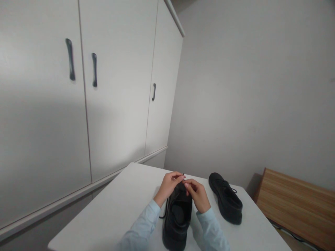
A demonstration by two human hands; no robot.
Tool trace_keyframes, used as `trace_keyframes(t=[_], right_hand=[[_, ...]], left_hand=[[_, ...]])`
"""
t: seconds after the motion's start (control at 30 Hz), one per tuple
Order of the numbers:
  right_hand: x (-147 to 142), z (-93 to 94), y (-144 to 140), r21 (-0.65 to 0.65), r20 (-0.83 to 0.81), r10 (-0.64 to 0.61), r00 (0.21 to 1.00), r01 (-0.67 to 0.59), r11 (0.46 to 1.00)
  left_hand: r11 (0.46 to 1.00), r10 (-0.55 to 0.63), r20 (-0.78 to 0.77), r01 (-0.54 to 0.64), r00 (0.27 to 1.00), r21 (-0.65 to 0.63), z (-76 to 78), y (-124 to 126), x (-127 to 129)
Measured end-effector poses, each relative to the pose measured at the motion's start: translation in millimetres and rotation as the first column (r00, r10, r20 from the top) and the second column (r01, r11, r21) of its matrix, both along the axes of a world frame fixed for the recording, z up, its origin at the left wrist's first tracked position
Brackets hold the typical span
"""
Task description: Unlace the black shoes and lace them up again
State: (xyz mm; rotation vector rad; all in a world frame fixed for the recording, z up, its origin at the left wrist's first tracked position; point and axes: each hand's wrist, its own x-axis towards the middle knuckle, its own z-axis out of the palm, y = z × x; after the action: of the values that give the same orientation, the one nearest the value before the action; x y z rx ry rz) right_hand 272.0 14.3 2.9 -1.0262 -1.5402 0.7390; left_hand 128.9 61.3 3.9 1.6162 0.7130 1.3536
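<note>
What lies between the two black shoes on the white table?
Only bare white table lies between the near shoe and the far shoe, seen from the head camera.

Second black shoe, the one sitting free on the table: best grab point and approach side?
Grip the free shoe by its heel collar, coming from above on the near side. The opening faces up, heel toward the camera, nothing beside it, so a hand can likely pinch the rim there.

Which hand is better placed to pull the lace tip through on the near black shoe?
Probably the left hand: it pinches the thin black lace tip above the near black leather shoe. The right hand sits lower, beside the shoe's opening.
</note>
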Motion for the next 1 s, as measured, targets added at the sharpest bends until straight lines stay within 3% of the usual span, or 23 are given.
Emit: trace_keyframes(t=[0.2, 0.53, 0.67, 0.87, 1.0], right_hand=[[8.9, -5.9, 6.3, -0.024, -0.261, -0.046, 0.964, 0.041, 0.999], [0.2, -9.3, 5.9, -0.017, -0.343, -0.185, 0.921, 0.191, 0.981], [-0.3, -10.1, 5.8, 0.02, -0.323, -0.235, 0.917, 0.254, 0.967], [2.5, -9.3, 5.0, 0.026, -0.47, -0.323, 0.821, 0.379, 0.925], [-0.8, -8.3, 2.5, 0.031, -0.443, -0.258, 0.859, 0.302, 0.953]], left_hand=[[0.996, -0.081, 0.035, 0.082, 0.996, -0.04, -4.1, -2.4, 3.3], [0.981, -0.18, 0.046, 0.183, 0.982, -0.06, -9.5, -10.2, 13.0], [0.992, -0.117, 0.07, 0.12, 0.991, -0.042, -4.0, -11.5, 10.6], [0.989, 0.056, 0.409, 0.006, 0.911, -0.149, 4.0, -7.8, -1.1], [0.994, 0.061, 0.236, -0.037, 0.97, -0.104, 2.1, -7.5, 0.4]])
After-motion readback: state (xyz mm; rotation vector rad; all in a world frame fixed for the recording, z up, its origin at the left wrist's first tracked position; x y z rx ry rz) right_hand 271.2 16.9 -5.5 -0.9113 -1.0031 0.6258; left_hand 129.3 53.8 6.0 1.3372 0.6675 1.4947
